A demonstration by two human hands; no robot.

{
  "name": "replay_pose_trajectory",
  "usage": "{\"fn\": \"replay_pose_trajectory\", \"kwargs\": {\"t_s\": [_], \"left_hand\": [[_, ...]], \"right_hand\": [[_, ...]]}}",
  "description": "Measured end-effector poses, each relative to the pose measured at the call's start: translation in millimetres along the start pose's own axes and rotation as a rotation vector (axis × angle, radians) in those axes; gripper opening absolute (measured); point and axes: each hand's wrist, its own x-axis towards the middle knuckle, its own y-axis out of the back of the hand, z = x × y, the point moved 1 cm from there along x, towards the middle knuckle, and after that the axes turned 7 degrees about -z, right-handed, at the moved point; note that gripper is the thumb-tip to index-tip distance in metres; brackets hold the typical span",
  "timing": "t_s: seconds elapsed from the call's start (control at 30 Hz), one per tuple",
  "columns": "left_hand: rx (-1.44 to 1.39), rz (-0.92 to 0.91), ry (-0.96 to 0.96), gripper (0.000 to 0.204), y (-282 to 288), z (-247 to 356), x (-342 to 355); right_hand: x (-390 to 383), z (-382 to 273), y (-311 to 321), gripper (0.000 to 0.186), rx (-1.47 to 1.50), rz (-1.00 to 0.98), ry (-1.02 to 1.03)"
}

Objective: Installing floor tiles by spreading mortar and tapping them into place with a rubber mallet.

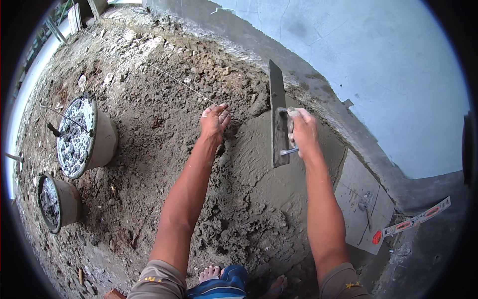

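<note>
My right hand (302,130) is wrapped round the handle of a long rectangular plastering trowel (277,119). Its blade stands on edge over a patch of smoothed wet mortar (264,149), beside the foot of the wall. To the left, my left hand (215,120) has its fingers curled together at a thin pale string (164,73) that stretches across the rough ground. The string passes behind the fingers and comes out on their right, so the exact grip is partly hidden. Lumpy mortar (244,234) lies nearer to me, between my forearms.
Two buckets, a larger one (104,139) and a smaller one (69,202), stand on the left with grey contents. Pale tiles (356,192) lie along the blue-painted wall (388,89) at right. A spirit level (416,219) and a small trowel (369,217) rest there. My feet are at the bottom.
</note>
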Motion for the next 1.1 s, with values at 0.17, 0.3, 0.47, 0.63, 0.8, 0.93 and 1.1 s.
{"fn": "replay_pose_trajectory", "kwargs": {"t_s": [0.17, 0.3, 0.47, 0.63, 0.8, 0.93, 1.1], "left_hand": [[0.045, -0.04, 0.028, 0.041, 4.8, -2.2, 2.0], [0.097, -0.071, 0.029, 0.038, 5.9, -2.7, 4.3], [0.076, -0.077, 0.033, 0.035, 5.3, -1.7, 2.8], [0.023, -0.073, 0.053, 0.032, 2.8, 0.3, 2.7], [0.05, -0.16, 0.019, 0.04, -6.9, 0.4, 15.3], [0.136, -0.243, 0.004, 0.06, -17.8, 5.3, 27.9], [0.233, -0.245, 0.077, 0.091, -18.5, 9.1, 1.2]], "right_hand": [[28.2, -11.6, 15.5, 0.041, -1.184, -0.089, 0.186], [45.8, 19.2, 34.0, 0.043, -1.265, -0.106, 0.119], [65.9, 47.0, 55.8, 0.045, -1.138, 0.006, 0.044], [1.5, 53.7, 90.2, 0.037, -0.918, -0.171, 0.027], [-171.8, 55.4, 151.4, 0.035, -0.846, -0.198, -0.019], [-348.7, 88.3, 193.6, 0.035, -0.979, -0.237, -0.253], [-545.1, 156.3, 212.0, 0.035, -1.093, -0.179, -0.694]]}}
